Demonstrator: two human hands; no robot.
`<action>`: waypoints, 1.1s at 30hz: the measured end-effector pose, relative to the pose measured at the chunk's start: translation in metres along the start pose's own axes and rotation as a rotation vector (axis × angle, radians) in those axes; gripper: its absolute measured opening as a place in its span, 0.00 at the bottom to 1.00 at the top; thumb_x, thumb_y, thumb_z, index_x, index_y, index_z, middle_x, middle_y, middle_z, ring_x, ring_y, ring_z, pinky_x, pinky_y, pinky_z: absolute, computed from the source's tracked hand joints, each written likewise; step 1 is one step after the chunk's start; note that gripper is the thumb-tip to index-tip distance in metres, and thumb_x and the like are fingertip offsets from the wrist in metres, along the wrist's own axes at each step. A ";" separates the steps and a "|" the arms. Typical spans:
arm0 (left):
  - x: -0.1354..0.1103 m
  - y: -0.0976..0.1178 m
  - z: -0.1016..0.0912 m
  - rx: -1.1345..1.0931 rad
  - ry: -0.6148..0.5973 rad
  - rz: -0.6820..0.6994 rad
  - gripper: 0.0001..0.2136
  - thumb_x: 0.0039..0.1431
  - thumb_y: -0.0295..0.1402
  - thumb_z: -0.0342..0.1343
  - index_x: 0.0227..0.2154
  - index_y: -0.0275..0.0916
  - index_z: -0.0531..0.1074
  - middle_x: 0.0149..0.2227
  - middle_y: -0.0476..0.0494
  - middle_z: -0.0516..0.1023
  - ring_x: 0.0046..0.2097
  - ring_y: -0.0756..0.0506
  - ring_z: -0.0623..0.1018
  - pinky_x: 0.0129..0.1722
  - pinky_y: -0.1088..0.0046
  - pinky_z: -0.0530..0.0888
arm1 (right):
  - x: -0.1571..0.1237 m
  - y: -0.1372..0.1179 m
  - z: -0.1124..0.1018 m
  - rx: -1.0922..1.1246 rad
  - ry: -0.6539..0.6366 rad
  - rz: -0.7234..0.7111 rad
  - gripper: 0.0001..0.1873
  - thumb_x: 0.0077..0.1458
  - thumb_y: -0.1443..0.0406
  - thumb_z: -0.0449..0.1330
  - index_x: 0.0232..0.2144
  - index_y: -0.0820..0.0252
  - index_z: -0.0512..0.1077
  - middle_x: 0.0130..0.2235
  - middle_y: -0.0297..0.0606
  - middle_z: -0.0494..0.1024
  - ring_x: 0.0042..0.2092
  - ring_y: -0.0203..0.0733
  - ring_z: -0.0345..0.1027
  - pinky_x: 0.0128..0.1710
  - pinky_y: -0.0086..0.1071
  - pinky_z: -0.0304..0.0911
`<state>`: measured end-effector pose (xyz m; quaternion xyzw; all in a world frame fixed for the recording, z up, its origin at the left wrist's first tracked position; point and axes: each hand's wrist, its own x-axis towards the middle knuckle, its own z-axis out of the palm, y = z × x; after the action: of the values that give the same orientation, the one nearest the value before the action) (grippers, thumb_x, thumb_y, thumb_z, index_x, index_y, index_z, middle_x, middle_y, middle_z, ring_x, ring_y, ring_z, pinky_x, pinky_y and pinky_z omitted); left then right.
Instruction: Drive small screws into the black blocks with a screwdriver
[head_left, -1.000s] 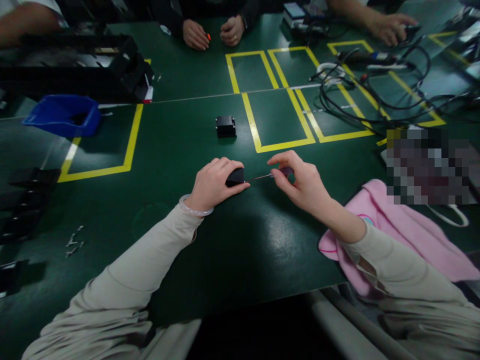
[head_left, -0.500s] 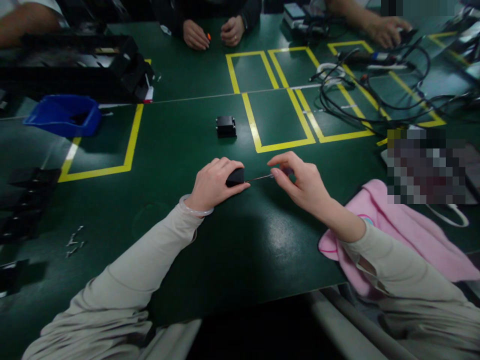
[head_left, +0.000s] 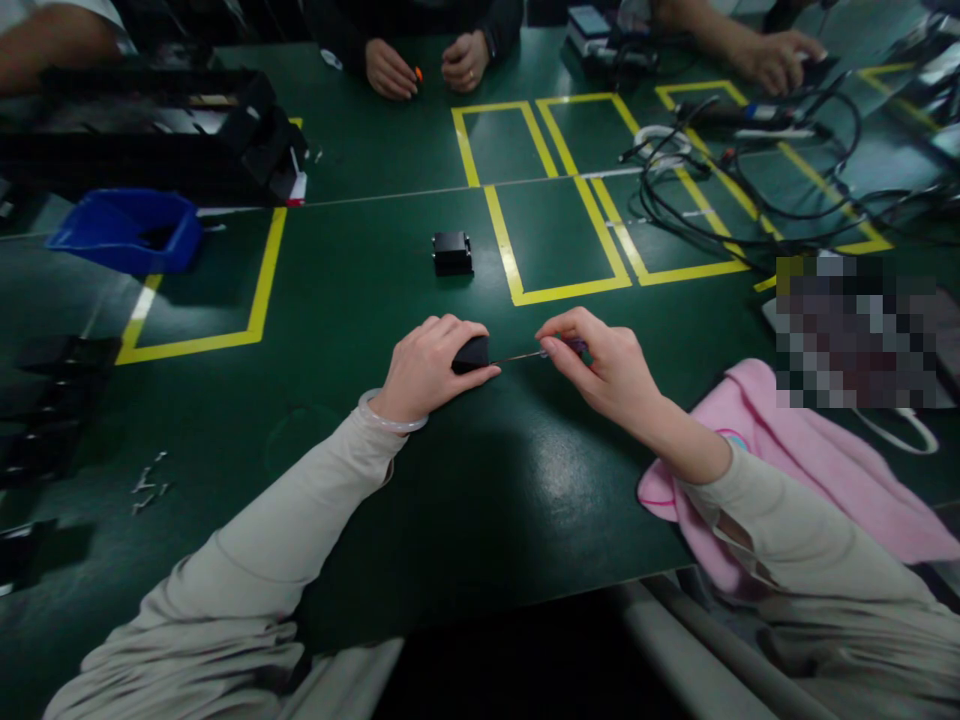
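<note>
My left hand (head_left: 431, 368) is closed around a small black block (head_left: 471, 355), holding it down on the green table. From the right, my right hand (head_left: 596, 360) grips the handle of a screwdriver (head_left: 521, 355), fingers pinched on it. The thin metal shaft points left, and its tip meets the right end of the block near my left thumb. Most of the handle is hidden in my right palm. Beyond my hands stands a second black block (head_left: 451, 253) with shiny metal bits at its sides.
Left are a blue bin (head_left: 127, 230), several black parts (head_left: 45, 420) and loose screws (head_left: 148, 483). A pink cloth (head_left: 780, 450) lies under my right forearm. Cables (head_left: 675, 225) sprawl at the back right. Across the table rest another person's hands (head_left: 427, 70).
My right fingers have shifted slightly on the screwdriver handle, showing a little more of it. My left hand and the block have stayed in place.
</note>
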<state>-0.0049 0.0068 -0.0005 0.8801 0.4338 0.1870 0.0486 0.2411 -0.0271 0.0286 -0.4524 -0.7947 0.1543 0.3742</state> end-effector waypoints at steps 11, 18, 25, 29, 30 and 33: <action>0.001 0.001 0.000 0.027 0.007 0.006 0.22 0.63 0.53 0.55 0.49 0.40 0.73 0.45 0.43 0.78 0.44 0.42 0.74 0.44 0.66 0.69 | 0.000 0.000 0.000 -0.059 0.004 -0.050 0.09 0.65 0.61 0.55 0.39 0.58 0.73 0.30 0.33 0.77 0.29 0.34 0.71 0.30 0.28 0.61; 0.000 0.000 0.000 0.022 0.011 0.008 0.22 0.63 0.52 0.55 0.49 0.40 0.73 0.45 0.43 0.77 0.44 0.42 0.74 0.44 0.65 0.69 | 0.000 -0.002 0.000 -0.038 0.018 -0.062 0.13 0.62 0.66 0.55 0.49 0.59 0.69 0.30 0.31 0.73 0.29 0.35 0.70 0.32 0.28 0.64; 0.001 0.000 0.000 0.014 0.001 0.006 0.22 0.63 0.53 0.54 0.49 0.40 0.73 0.44 0.42 0.77 0.44 0.41 0.74 0.44 0.65 0.70 | -0.002 -0.002 0.002 -0.057 0.023 -0.069 0.12 0.60 0.67 0.55 0.47 0.59 0.68 0.34 0.35 0.75 0.31 0.37 0.72 0.32 0.29 0.65; 0.001 0.001 0.000 0.015 0.002 0.007 0.22 0.63 0.53 0.54 0.49 0.40 0.73 0.44 0.42 0.77 0.44 0.41 0.74 0.44 0.65 0.70 | -0.002 -0.002 0.002 -0.090 0.018 -0.057 0.11 0.60 0.66 0.55 0.45 0.58 0.69 0.33 0.35 0.76 0.30 0.36 0.72 0.32 0.29 0.65; 0.001 0.001 0.000 0.015 0.003 0.007 0.22 0.63 0.53 0.54 0.49 0.40 0.73 0.44 0.42 0.77 0.44 0.41 0.74 0.44 0.65 0.70 | -0.002 -0.002 0.002 -0.096 0.022 -0.061 0.10 0.61 0.66 0.55 0.45 0.58 0.69 0.33 0.35 0.76 0.30 0.36 0.72 0.32 0.29 0.64; 0.001 0.001 -0.001 0.017 0.004 0.006 0.22 0.63 0.53 0.54 0.49 0.40 0.73 0.44 0.42 0.77 0.44 0.41 0.74 0.43 0.65 0.70 | -0.002 -0.003 0.002 -0.110 0.032 -0.070 0.09 0.62 0.66 0.55 0.44 0.60 0.70 0.33 0.35 0.77 0.29 0.36 0.72 0.32 0.29 0.64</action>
<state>-0.0034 0.0069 0.0007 0.8815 0.4327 0.1850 0.0398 0.2383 -0.0299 0.0279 -0.4465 -0.8114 0.0899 0.3663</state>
